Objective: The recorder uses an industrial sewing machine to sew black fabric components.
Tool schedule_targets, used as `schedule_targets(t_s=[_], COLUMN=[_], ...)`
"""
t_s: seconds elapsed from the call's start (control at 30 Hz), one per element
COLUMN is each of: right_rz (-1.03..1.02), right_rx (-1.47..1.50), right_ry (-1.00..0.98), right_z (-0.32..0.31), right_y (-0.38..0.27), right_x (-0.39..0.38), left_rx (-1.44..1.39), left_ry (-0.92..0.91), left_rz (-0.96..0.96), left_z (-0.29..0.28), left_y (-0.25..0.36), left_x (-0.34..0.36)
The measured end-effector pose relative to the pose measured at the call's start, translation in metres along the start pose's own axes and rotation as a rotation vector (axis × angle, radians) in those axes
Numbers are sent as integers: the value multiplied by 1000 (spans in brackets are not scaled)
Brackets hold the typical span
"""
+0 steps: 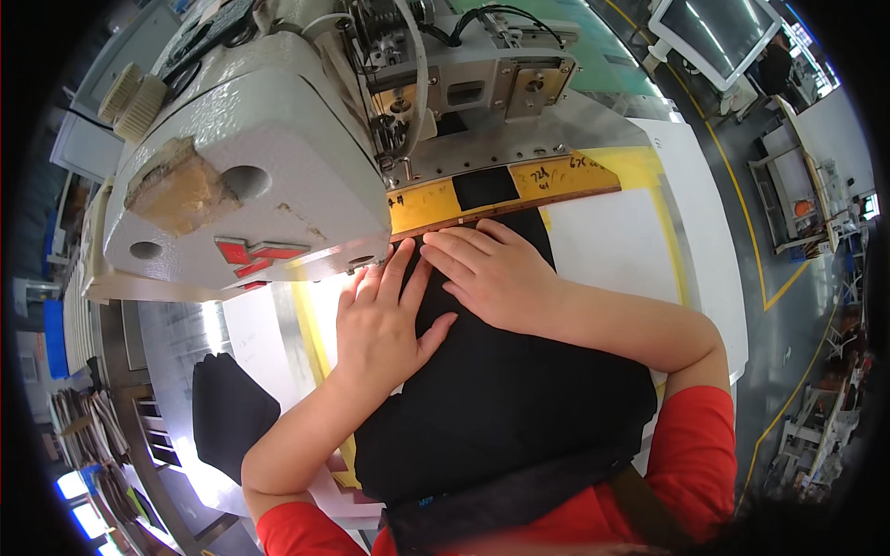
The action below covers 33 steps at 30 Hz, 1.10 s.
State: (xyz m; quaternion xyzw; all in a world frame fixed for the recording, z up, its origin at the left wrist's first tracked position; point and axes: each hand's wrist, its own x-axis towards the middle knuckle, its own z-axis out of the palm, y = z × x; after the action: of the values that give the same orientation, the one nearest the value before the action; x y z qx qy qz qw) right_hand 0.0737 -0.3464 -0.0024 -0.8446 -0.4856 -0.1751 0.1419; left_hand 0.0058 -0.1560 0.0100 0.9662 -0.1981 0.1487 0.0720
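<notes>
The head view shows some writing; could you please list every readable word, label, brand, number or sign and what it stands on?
Yellow strip: handwritten dark numbers and marks, not copied here.
Sewing machine head: red emblem, no wording legible.
Dark waist cloth: blue marks, too small to read.
White sheet: faint corner marks, unreadable.

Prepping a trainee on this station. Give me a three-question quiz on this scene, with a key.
1. What do the left hand and the right hand both lie on?
2. True or false: the white-framed screen is at the picture's lower left.
3. What is the main colour of the strip just beyond the right fingertips?
A) green
B) yellow
C) blue

Key:
1. Black cloth.
2. False; it is at the upper right.
3. B.
</notes>
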Motion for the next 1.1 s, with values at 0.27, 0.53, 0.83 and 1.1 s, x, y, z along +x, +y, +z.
schedule_targets(t_s=[0.27,0.53,0.83,1.1], right_rz=[159,236,103,137], right_rx=[-56,-107,-66,-17], right_ry=[-67,-5,-135,-139], right_z=[-42,-53,-17,-22], right_y=[43,33,9,8], right_x=[-54,-44,-32,-30], left_rx=[25,-5,-36,-2], left_ry=[-32,-56,-74,-26], left_rz=[-10,-36,-60,-29], left_z=[-3,-1,-3,-2], left_y=[2,4,5,5], left_x=[-3,-4,-4,-3])
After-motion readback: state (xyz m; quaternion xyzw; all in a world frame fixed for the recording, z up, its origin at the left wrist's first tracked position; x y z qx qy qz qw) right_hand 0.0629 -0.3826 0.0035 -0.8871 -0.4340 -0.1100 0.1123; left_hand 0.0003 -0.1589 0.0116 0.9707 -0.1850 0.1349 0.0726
